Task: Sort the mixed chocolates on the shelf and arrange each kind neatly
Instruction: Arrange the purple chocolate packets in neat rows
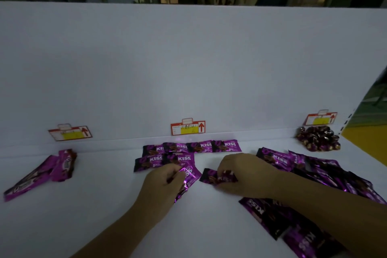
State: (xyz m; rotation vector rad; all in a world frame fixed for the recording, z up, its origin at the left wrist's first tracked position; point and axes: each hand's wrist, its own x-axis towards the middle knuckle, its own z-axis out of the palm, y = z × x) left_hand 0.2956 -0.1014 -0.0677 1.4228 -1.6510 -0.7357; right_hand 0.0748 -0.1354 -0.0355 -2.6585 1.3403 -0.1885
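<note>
One tilted KISS bar (pixel 189 176) is pinched by the left hand (pixel 161 182) and one flat KISS bar (pixel 210 176) by the right hand (pixel 245 172), on the white shelf (pixel 104 205) just near of the arranged KISS rows (pixel 188 148).

Dim, bluish light; foil wrappers (pixel 189 176) glint purple, edges bend with wide-angle distortion, and the background is murky.

This looks like a shop. Red-and-white paper price tags (pixel 187 128) with yellow patches sit along the back of a flat white shelf (pixel 83 205), behind rows of purple foil KISS chocolate packets (pixel 191 146).
</note>
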